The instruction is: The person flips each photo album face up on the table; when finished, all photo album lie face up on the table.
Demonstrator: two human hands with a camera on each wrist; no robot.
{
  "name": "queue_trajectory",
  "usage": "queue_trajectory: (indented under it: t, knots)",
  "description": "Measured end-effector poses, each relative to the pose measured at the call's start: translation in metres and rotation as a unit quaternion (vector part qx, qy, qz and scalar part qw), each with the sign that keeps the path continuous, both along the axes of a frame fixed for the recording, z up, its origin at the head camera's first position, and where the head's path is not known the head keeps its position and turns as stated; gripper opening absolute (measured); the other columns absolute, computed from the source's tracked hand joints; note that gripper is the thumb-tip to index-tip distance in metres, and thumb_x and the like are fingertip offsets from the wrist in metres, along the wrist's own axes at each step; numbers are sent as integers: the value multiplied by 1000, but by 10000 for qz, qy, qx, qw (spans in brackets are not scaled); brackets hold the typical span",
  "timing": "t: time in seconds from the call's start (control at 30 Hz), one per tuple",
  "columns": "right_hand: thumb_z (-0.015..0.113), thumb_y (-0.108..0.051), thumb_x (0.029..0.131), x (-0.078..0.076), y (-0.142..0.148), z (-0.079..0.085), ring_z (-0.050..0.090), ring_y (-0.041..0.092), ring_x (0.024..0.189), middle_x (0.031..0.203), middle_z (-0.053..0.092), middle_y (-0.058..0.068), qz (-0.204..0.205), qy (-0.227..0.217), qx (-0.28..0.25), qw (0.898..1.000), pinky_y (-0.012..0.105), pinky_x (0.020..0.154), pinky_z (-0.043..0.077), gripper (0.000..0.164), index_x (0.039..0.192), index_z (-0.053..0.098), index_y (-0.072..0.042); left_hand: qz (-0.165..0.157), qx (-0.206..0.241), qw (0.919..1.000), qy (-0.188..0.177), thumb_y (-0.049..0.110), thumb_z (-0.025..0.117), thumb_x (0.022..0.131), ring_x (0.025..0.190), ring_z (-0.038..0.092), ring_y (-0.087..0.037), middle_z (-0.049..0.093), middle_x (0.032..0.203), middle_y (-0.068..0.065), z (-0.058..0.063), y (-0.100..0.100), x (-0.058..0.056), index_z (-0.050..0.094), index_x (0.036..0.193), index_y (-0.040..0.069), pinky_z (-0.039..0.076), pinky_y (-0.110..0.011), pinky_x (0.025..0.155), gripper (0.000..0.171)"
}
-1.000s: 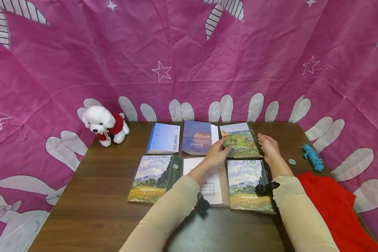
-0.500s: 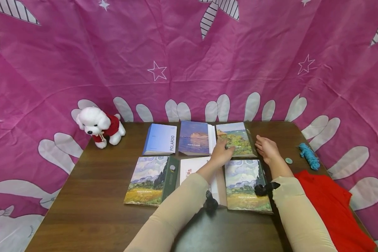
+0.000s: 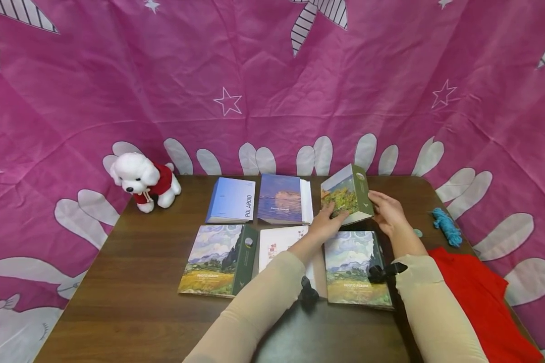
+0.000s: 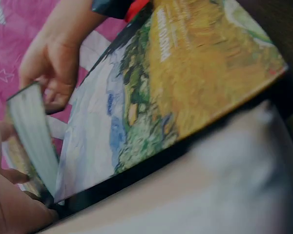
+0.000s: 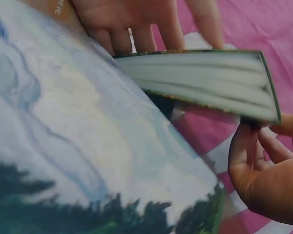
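At the back right of the table, in the head view, a photo album [image 3: 342,194] with a green garden painting is tilted, its green spine side raised. My right hand [image 3: 388,212] pinches the raised spine edge; the right wrist view shows these fingers [image 5: 263,165] at the album's corner, some of them underneath. Across the front cover lie the outstretched fingers of my left hand [image 3: 324,224], seen spread on it in the right wrist view. White page edges [image 5: 200,83] face that camera. Just below lies another photo album [image 3: 356,269] with a wheat-field painting.
Also on the table [image 3: 131,302] are a blue Polaroid album [image 3: 231,199], a seascape album [image 3: 281,199], a second wheat-field album [image 3: 215,259] and a white-covered book [image 3: 277,242]. A plush dog [image 3: 143,181], blue yarn [image 3: 447,227] and red cloth [image 3: 477,302] lie about.
The garden album lay flat before; now its right side is lifted and its spine shows. My right hand has closed on that edge, and my left hand has shifted slightly right on the cover.
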State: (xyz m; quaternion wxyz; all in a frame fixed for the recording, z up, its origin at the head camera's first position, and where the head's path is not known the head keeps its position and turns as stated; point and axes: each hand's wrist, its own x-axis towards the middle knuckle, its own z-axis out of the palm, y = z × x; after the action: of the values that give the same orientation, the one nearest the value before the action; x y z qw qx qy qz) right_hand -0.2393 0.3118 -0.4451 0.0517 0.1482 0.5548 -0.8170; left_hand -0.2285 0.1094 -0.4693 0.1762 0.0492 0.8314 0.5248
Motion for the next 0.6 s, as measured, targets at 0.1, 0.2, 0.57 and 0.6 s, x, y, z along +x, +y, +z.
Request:
queue_trajectory:
  t: [0.1,0.2,0.57,0.6]
  knots:
    - [59,-10,102,-1,-6,8,68,8,80,87,72,-5,57,168,-140,9997,23,68,56,19,92,75,-18,39,218,9997,-122,74,39,96,153,20,-28,19,168,3,0,0,-1,28,161,34,22,-58,120,78]
    - [60,-11,102,-1,-12,13,67,9,78,87,71,-6,110,361,-134,9992,23,66,55,20,92,75,-18,21,605,9980,-198,76,35,96,152,25,-30,26,166,-1,2,-1,-4,29,161,31,22,-59,119,79]
    - [63,-29,101,0,-36,6,67,6,82,101,65,-10,613,677,785,9927,22,75,56,10,108,67,-23,169,2204,9752,95,50,42,105,143,40,-31,41,158,-13,8,-17,-16,38,156,8,41,-48,112,67]
    - [62,-31,102,-1,-38,5,67,6,85,104,64,-9,714,649,941,9909,22,78,56,16,114,66,-21,230,2277,9730,297,47,43,105,144,40,-30,40,159,-13,10,-20,-16,36,157,6,41,-46,112,66]
